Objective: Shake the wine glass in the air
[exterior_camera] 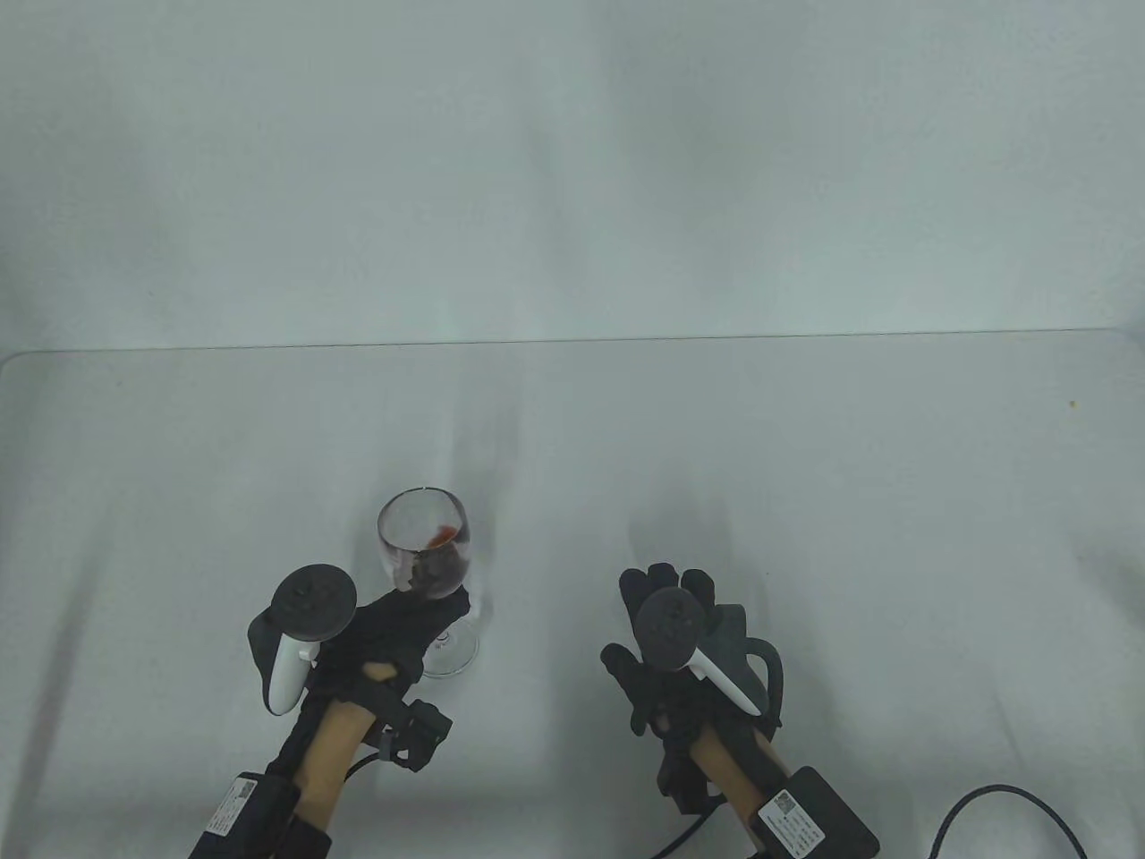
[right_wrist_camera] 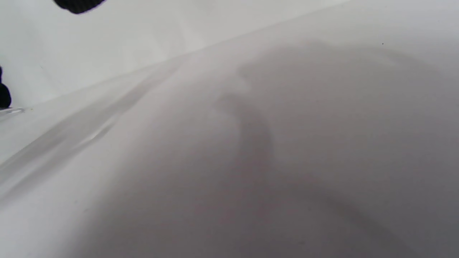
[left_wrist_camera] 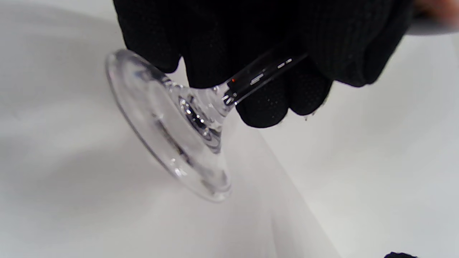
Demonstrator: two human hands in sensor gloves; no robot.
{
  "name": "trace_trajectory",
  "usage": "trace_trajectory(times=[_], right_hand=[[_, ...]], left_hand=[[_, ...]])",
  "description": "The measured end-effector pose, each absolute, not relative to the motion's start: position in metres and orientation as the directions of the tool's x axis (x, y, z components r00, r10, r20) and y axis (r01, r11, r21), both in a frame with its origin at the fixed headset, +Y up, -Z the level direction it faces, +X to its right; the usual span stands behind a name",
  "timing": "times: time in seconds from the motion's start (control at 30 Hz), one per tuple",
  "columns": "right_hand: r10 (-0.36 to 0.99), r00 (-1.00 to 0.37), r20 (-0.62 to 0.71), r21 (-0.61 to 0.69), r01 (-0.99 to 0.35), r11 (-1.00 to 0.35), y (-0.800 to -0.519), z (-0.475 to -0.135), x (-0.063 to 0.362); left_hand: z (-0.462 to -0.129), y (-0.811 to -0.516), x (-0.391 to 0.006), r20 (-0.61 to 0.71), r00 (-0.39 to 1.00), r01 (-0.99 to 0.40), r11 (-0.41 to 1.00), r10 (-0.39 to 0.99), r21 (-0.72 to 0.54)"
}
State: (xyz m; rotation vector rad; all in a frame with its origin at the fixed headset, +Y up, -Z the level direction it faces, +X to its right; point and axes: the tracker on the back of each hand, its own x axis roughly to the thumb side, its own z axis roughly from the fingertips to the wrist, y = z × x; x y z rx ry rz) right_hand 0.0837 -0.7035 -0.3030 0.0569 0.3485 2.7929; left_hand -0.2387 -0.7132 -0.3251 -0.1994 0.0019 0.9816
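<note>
A clear wine glass (exterior_camera: 424,543) with a little red liquid in its bowl is held by the stem in my left hand (exterior_camera: 407,626). In the left wrist view my gloved fingers (left_wrist_camera: 265,104) wrap around the stem, and the glass foot (left_wrist_camera: 168,125) is tilted and off the table. My right hand (exterior_camera: 666,617) rests palm down on the white table (exterior_camera: 805,465) to the right of the glass, holding nothing. Only a fingertip (right_wrist_camera: 77,4) shows in the right wrist view.
A black cable (exterior_camera: 1002,805) lies at the table's front right. The table's far edge (exterior_camera: 572,342) meets a plain white wall. A small dark speck (exterior_camera: 1072,404) sits at the far right.
</note>
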Motion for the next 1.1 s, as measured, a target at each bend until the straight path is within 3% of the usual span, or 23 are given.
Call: trace_trajectory(times=[0.07,0.2,0.33,0.47,0.6,0.73,0.87,1.0,1.1], right_hand=[[0.322,-0.947,-0.002,0.247,-0.312,-0.917,-0.7038,-0.3032,0.0835],[0.321,-0.947,0.002,0.244,-0.311,-0.919,-0.7026,-0.3027,0.0832],[0.32,-0.948,0.001,0.244,-0.31,-0.919,-0.7029,-0.3026,0.0833],[0.325,-0.946,0.0,0.239,-0.315,-0.918,-0.7025,-0.3031,0.0837],[0.318,-0.948,0.001,0.243,-0.308,-0.92,-0.7026,-0.3027,0.0831],[0.32,-0.947,0.0,0.241,-0.311,-0.919,-0.7026,-0.3031,0.0833],[0.319,-0.948,0.0,0.242,-0.31,-0.919,-0.7026,-0.3029,0.0831],[0.32,-0.948,0.001,0.238,-0.31,-0.92,-0.702,-0.3027,0.0832],[0.324,-0.946,0.0,0.239,-0.314,-0.919,-0.7019,-0.303,0.0834]], left_hand=[[-0.3254,-0.713,-0.2388,-0.073,0.591,-0.801,0.574,0.803,-0.172],[-0.3247,-0.713,-0.2403,-0.089,0.527,-0.847,0.512,0.845,-0.144],[-0.3251,-0.7134,-0.2397,-0.068,0.587,-0.804,0.571,0.807,-0.164],[-0.3248,-0.7129,-0.2398,-0.079,0.534,-0.842,0.52,0.842,-0.146],[-0.3251,-0.7128,-0.238,-0.049,0.608,-0.786,0.593,0.792,-0.172],[-0.3242,-0.7112,-0.236,-0.057,0.546,-0.832,0.533,0.836,-0.151],[-0.3241,-0.7118,-0.2354,-0.035,0.617,-0.779,0.604,0.786,-0.168],[-0.3238,-0.711,-0.2342,-0.054,0.565,-0.819,0.553,0.823,-0.152],[-0.3235,-0.7123,-0.2339,-0.043,0.61,-0.785,0.596,0.791,-0.17]])
